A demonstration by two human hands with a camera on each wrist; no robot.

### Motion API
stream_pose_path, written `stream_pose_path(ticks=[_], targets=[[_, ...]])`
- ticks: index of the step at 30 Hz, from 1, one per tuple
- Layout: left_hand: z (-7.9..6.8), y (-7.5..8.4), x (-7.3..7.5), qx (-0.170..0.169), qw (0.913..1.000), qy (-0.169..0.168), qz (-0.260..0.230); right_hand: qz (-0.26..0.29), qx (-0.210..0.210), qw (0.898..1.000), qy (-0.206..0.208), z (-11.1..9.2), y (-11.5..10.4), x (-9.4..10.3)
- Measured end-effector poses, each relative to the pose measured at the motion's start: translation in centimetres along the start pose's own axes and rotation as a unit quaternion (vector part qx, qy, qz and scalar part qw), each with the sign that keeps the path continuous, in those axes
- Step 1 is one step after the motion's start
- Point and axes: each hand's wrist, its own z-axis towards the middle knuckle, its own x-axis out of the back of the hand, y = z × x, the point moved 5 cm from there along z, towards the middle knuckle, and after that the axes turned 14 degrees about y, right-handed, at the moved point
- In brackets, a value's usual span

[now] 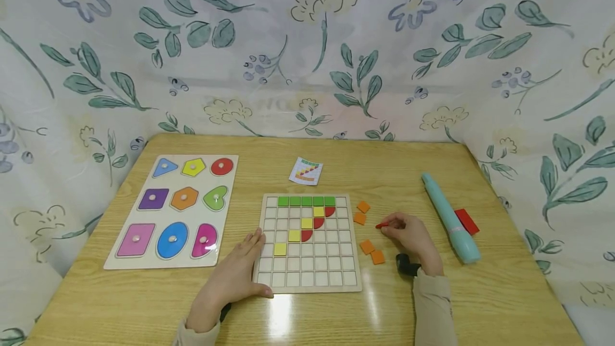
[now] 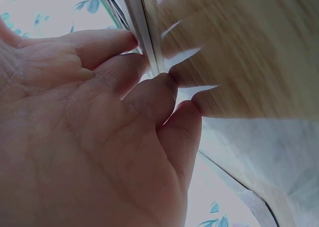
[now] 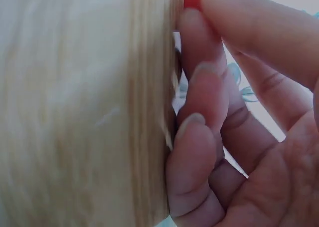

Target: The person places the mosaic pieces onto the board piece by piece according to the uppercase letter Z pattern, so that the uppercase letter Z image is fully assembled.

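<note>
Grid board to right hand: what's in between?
Four orange squares, in two loose pairs beside the grid board, plus the red piece pinched in the right hand. Shows in the head view.

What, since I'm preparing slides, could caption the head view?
Left hand touching grid board, right hand pinching red piece.

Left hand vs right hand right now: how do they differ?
The left hand touches the left edge of the grid board; the right hand is beyond the board's right edge. The left hand holds nothing, fingers extended; the right hand pinches a red piece, fingers curled. Shared: both come out of beige sleeves.
</note>
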Motion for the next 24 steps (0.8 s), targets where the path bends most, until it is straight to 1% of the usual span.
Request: stream_pose_path(ticks=[5,7,10,14,18,24], targets=[[0.0,-0.1,-0.1,-0.003,1.0000,0.001,0.003,0.006,-0.022,1.000,-0.001,0.1,-0.2,-0.1],[0.1,-0.1,-0.1,-0.004,1.0000,0.002,0.004,0.019,-0.022,1.000,0.000,0.1,-0.5,-0.1],[0.1,0.0,-0.1,-0.006,1.0000,0.003,0.003,0.060,-0.025,0.998,-0.004,0.1,-1.0,-0.5],[0.0,0.0,-0.1,-0.002,1.0000,0.002,0.002,0.137,-0.046,0.989,-0.019,0.3,-1.7,-1.5],[0.0,0.0,-0.1,0.003,1.0000,0.000,0.001,0.164,-0.050,0.985,-0.024,0.6,-2.8,-2.4],[0.0,0.0,-0.1,0.004,1.0000,0.000,0.003,0.174,-0.030,0.984,-0.031,0.8,-4.5,-3.8]])
